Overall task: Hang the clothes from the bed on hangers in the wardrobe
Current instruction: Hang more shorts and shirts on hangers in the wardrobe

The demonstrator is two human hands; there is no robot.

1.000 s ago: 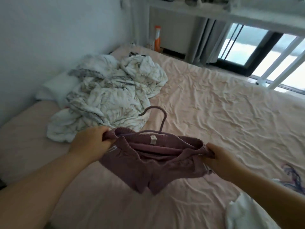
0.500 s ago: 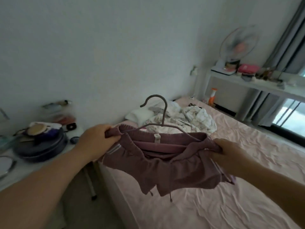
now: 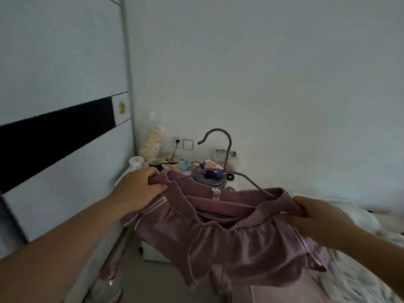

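Two hands hold one pair of mauve shorts (image 3: 223,243) in the air between them: the left hand (image 3: 140,189) has its fingers curled over the left end of the elastic waistband, and the right hand (image 3: 317,217) grips the right end in the same way, so the garment is stretched flat across the gap and its two legs hang below the grip. One grey hanger (image 3: 227,154) sits inside the waistband, its shoulder wire running down into the fabric near the right hand and its single hook rising above the middle of the shorts, clear of both hands. Low right, a strip of the bed (image 3: 354,287) shows under rumpled pale bedding. Beyond the shorts stands one small cluttered side table (image 3: 235,184). To the left is one white wardrobe door (image 3: 65,62) crossed by a black band.
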